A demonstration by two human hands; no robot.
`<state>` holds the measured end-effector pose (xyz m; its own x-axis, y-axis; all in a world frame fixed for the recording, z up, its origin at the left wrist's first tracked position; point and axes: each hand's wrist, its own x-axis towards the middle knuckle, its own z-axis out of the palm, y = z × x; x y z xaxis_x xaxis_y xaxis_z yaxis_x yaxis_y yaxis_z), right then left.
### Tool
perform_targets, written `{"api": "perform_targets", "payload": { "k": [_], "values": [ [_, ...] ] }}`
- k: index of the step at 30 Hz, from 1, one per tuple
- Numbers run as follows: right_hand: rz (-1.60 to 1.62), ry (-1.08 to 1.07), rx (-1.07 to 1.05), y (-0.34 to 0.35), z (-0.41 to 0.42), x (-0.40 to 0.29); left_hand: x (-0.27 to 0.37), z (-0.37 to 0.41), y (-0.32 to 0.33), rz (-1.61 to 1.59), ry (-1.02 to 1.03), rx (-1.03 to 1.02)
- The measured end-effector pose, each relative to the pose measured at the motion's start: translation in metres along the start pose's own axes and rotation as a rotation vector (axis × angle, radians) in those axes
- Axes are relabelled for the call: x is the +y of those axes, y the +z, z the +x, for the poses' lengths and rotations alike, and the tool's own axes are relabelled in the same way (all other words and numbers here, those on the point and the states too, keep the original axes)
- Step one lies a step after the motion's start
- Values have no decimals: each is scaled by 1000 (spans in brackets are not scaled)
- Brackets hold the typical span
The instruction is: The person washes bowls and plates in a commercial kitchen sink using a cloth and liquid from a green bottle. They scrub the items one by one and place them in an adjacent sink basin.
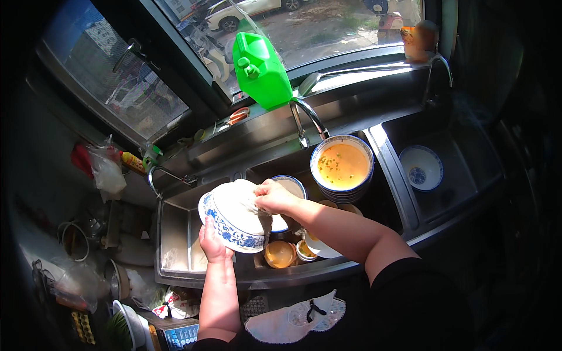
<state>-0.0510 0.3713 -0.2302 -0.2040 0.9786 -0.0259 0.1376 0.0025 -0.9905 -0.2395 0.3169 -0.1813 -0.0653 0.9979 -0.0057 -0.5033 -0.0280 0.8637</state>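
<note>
A white bowl with a blue floral band (232,219) is tipped with its outside towards me, above the divider between the left and middle sinks. My left hand (214,239) grips its rim from below. My right hand (274,198) presses a whitish cloth or scrubber (253,202) against the bowl's base; the hand partly hides it. Behind my right hand, another blue-rimmed bowl (292,183) shows in the middle sink. To the right stands a stack of bowls, the top one holding orange broth with green bits (344,166). Near the front lie an amber bowl (280,254) and a small white cup (306,252).
The left sink (173,237) lies beside my left hand. A chrome faucet (309,116) reaches over the middle sink. One patterned bowl (421,169) sits in the right sink. A green jug (263,72) and orange-handled scissors (239,115) rest on the window ledge.
</note>
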Motion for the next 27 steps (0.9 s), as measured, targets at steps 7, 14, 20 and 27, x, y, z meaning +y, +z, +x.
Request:
{"api": "perform_targets", "payload": {
  "k": [7, 14, 20, 27],
  "values": [
    [-123, -363, 216, -8, 10, -14, 6, -8, 3, 10, -4, -81],
    [-230, 71, -68, -21, -5, -14, 8, -3, -3, -53, 22, -4],
    [-30, -244, -114, -9, -18, -13, -2, -1, -20, -35, 49, 5],
    [-339, -318, 129, -37, 2, -16, 14, -7, -11, -19, -37, -108]
  ]
}}
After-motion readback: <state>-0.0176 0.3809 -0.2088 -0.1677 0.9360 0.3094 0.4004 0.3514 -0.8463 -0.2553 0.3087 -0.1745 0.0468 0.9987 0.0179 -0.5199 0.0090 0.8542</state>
